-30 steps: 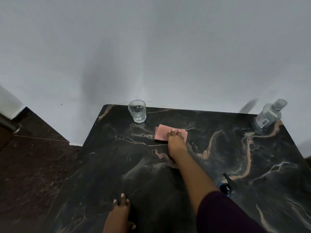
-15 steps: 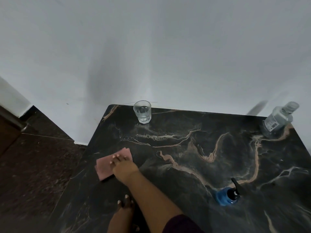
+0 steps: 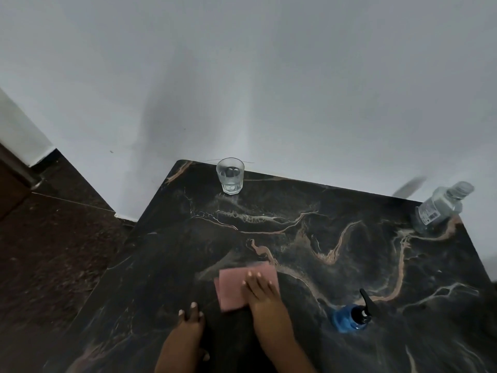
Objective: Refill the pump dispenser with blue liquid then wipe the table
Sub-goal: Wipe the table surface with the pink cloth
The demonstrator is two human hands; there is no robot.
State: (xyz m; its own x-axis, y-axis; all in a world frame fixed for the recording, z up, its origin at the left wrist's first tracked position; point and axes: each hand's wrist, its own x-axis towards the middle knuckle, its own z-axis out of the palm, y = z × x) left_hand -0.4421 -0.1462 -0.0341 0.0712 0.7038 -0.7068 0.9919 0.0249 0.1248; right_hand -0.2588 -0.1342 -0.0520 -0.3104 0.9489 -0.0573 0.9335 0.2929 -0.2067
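Note:
My right hand point(image 3: 262, 293) presses flat on a folded pink cloth point(image 3: 234, 288) lying on the dark marble table point(image 3: 295, 238), near its front middle. Fingers cover the cloth's right part. My left hand point(image 3: 189, 323) rests flat on the table just left of and below the cloth, holding nothing. The pump dispenser point(image 3: 349, 316), blue liquid inside and a black pump on top, stands to the right of my right hand.
A clear drinking glass point(image 3: 230, 175) stands at the table's back edge by the white wall. A clear plastic bottle point(image 3: 441, 205) without cap sits at the back right corner. Dark floor lies beyond the table's left edge.
My right hand slid the pink cloth from the back middle to the left edge, then back right toward the front middle. The left hand stayed put.

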